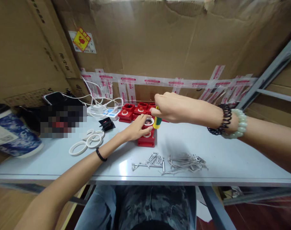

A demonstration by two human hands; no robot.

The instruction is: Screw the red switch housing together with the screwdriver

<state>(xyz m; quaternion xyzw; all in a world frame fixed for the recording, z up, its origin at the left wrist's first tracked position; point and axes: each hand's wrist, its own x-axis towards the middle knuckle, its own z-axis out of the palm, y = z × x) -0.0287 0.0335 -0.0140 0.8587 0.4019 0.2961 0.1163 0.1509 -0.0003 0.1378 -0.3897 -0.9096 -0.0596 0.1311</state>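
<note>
A red plastic housing (pixel 146 140) stands on the pale table (pixel 222 159) in front of me, with a white ring (pixel 149 121) on its top. My left hand (pixel 137 127) is wrapped around the housing's upper left side. My right hand (pixel 170 107) is closed on a screwdriver with a green and yellow handle (pixel 157 121), held upright over the housing. Its tip is hidden. Bead and coil bracelets sit on my right wrist.
Several more red housings (pixel 133 112) line the back by the cardboard wall. Loose white rings (pixel 86 142) lie at left, screws (pixel 155 159) and metal pins (pixel 187 163) near the front edge. A power strip with cables (pixel 104 111) and a blue-white roll (pixel 13 135) sit at left.
</note>
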